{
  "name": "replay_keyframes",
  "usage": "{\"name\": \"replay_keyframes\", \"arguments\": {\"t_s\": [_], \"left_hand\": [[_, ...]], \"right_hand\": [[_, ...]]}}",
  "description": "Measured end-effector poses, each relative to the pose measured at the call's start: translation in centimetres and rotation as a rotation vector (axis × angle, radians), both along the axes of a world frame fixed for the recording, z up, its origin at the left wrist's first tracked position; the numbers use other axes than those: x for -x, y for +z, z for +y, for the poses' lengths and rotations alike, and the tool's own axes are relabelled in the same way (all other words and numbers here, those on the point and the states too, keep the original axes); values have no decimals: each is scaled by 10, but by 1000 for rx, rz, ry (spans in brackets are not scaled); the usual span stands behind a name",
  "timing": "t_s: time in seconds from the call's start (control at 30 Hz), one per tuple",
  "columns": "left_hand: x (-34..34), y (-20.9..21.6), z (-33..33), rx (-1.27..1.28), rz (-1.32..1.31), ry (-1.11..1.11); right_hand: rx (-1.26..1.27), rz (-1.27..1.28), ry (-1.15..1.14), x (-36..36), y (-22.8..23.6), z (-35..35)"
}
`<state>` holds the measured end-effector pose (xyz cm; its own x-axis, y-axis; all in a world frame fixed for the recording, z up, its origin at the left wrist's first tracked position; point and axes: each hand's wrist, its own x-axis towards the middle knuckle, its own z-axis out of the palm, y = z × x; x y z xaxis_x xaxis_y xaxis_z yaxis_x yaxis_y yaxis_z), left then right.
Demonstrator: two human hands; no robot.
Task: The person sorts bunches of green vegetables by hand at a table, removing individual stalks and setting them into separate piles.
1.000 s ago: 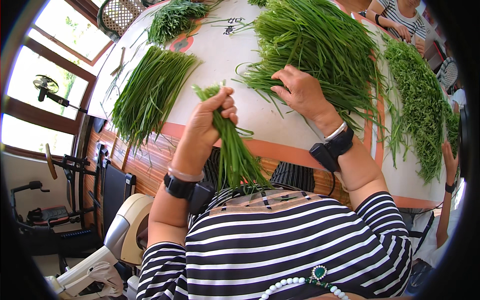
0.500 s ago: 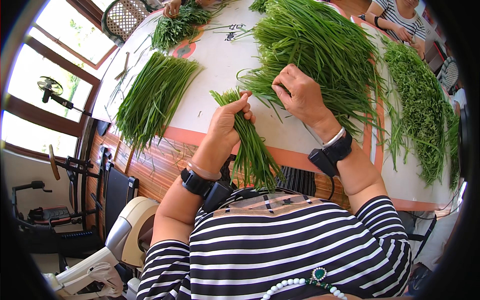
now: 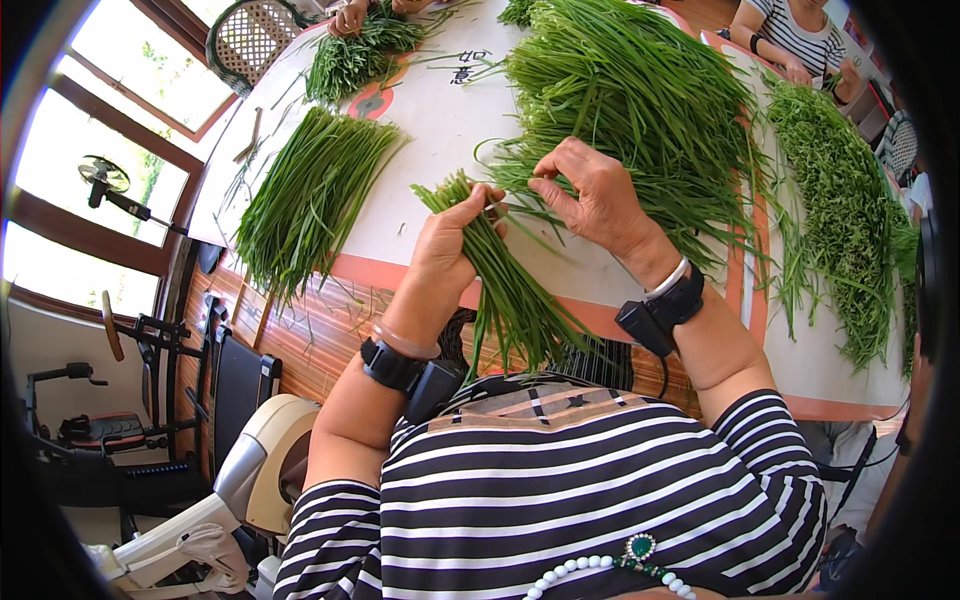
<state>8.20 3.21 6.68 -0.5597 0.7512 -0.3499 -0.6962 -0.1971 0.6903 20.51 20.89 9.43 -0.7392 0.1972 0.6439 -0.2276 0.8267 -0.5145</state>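
My left hand point(image 3: 445, 240) is closed round a bunch of garlic chives point(image 3: 510, 300), with the pale cut ends up and the green leaves hanging over the table's near edge. Just to its right, my right hand point(image 3: 600, 200) is raised with thumb and forefinger pinched. Whatever lies between those fingertips is too small to make out. Behind the right hand spreads a large heap of loose chives point(image 3: 640, 110). A neater pile of chives point(image 3: 315, 190) rests on the table left of my left hand, its leaf tips over the edge.
The white table point(image 3: 440, 130) has an orange border. A curly green heap point(image 3: 835, 210) covers its right side. At the far left, another person's hand point(image 3: 350, 18) touches a small green pile point(image 3: 360, 60); someone in stripes point(image 3: 800, 40) sits far right. Exercise equipment point(image 3: 240, 390) stands lower left.
My right hand has shifted slightly left, closer to the left hand. The hanging leaves of the held bunch have swung a little to the right.
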Motion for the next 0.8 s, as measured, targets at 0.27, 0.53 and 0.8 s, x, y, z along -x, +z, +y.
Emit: {"name": "replay_keyframes", "arguments": {"t_s": [0.27,0.53,0.8], "left_hand": [[5,13,-34,-114,180,29],[21,28,-59,-378,58,-4],[16,6,-59,-285,-89,-45]], "right_hand": [[-144,-136,-27,-1,-8,0],[-170,-98,-7,-1,-5,-3],[-241,-226,-15,15,-12,-25]]}}
